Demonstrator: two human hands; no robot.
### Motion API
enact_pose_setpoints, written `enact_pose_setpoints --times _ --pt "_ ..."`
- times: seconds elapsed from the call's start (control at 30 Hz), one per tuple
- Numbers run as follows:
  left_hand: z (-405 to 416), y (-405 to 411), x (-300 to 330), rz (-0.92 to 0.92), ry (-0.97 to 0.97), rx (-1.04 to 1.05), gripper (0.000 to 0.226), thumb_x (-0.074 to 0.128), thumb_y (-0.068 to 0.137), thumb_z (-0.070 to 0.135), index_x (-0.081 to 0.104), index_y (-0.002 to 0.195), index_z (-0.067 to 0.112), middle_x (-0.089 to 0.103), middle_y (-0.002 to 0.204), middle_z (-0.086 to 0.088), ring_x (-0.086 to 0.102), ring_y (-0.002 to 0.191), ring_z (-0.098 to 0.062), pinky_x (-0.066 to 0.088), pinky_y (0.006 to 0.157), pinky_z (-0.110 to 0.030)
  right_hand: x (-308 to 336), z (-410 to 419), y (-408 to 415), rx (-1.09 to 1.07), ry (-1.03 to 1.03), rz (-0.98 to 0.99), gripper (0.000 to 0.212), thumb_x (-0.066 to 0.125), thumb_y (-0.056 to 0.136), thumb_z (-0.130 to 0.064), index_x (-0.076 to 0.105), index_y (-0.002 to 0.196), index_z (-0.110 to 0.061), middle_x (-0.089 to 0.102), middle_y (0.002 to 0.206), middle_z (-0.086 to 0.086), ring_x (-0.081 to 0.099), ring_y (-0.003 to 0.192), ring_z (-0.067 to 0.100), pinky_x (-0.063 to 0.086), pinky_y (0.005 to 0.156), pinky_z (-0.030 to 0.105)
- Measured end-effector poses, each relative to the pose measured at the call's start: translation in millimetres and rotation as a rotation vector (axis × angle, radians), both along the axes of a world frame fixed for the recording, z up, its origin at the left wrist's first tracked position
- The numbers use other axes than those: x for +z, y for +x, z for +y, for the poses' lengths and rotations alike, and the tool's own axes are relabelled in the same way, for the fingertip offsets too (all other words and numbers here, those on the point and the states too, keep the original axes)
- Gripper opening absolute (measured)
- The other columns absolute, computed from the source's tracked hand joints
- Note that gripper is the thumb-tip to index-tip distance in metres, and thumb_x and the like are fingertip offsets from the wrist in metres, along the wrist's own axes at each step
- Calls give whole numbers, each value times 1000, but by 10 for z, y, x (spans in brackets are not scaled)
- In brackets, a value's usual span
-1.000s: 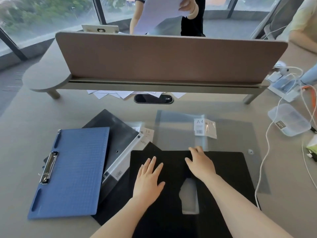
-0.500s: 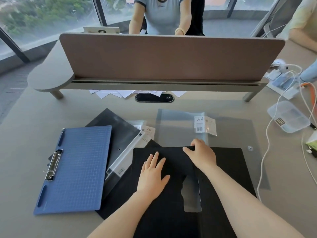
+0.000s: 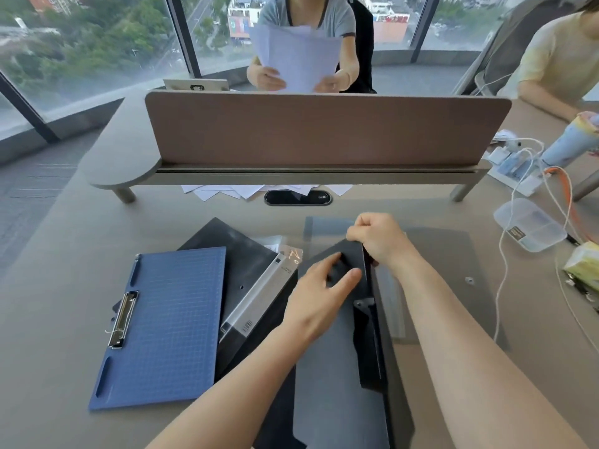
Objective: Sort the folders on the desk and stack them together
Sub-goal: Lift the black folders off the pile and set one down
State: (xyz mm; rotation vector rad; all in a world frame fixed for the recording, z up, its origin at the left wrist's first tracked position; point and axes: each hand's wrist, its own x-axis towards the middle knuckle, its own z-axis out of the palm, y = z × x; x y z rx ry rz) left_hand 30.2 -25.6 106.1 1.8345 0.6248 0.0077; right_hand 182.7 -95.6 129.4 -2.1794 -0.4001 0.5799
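My right hand (image 3: 381,241) pinches the far edge of the black folder (image 3: 337,367), lifted at centre near me; my left hand (image 3: 319,291) rests on its cover, fingers loosely spread. Blue clipboard (image 3: 162,325) lies left.

Brown felt divider screen (image 3: 324,129) stands across the grey desk (image 3: 64,286); loose white papers (image 3: 246,190) lie under its shelf beside a black oval cable port (image 3: 298,198). Right side: clear plastic lidded box (image 3: 530,224), white cable (image 3: 500,254), orange cable (image 3: 565,189). Beyond the screen, a person holds white sheets (image 3: 296,58).
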Motion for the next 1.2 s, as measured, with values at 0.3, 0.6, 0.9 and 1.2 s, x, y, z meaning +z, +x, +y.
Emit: enact_pose_setpoints --times 0.3,0.6,0.9,1.2 --pt "339 -184 641 -131 -67 78 77 63 69 60 47 141 39 61 117 25 65 96 5 59 88 -41 692 545 -420 -3 264 -100 16 57 73 -8 45 63 -12 39 55 4 39 49 22 35 41 23" --pt "833 -388 570 -173 67 273 19 53 92 14 58 80 28 55 60 10 48 52 -11 43 53 -34 715 1118 -821 122 403 -35 19 68 83 -26 51 85 -16 55 77 3 57 64 25 47 50 27" --pt "1590 -689 384 -231 -203 471 18 60 94 7 68 100 22 77 101 -4 73 93 -24 61 82 -47 -73 990 -810 -249 289 -92 34 57 87 -23 51 121 -25 51 121 -3 51 118 18 44 99 36" --pt "2294 -899 61 -231 -398 660 20 59 95 6 66 112 14 74 104 -11 72 89 -26 62 72 -41 -651 1011 -1072 -179 176 296 47 54 96 -31 43 139 -20 52 127 -3 50 117 17 38 101 34"
